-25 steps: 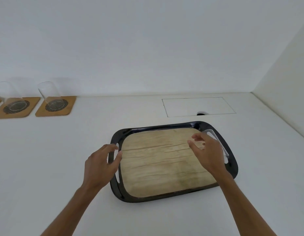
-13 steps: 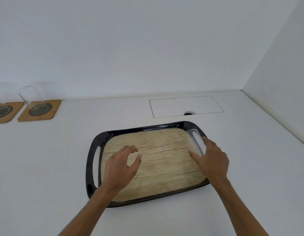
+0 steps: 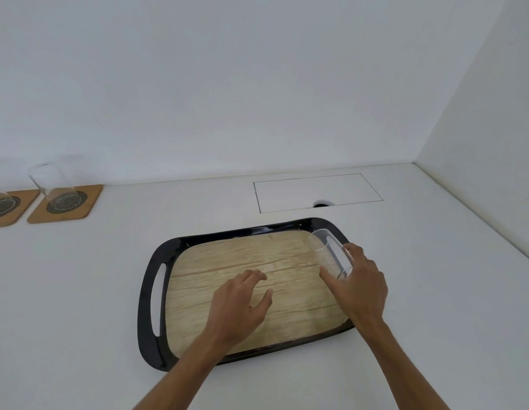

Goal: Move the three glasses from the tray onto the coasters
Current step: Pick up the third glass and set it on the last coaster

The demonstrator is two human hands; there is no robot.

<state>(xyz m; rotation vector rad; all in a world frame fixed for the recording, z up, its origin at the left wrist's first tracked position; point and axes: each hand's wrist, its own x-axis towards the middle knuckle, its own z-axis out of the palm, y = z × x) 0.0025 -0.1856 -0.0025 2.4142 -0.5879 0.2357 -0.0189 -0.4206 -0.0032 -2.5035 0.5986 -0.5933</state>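
Item one: clear straight-sided drinking glass, standing at the far right end of the black-rimmed oval tray with a wood-grain floor, beside its right handle slot. My right hand is wrapping its thumb and fingers around the glass's lower wall; I judge this a low hold, for a steady lift.

Item two: left hand, hovering loosely curled above the tray floor, gripping nothing, possibly waiting to steady the tray.

Item three: two square cork coasters with dark round mesh centres, far left by the wall. The nearer coaster is carrying a second clear glass; the edge coaster is cropped, apparently with a glass too. A third coaster is not showing.

Item four: plain white countertop meeting white walls in a corner, with a flush rectangular hatch behind the tray.
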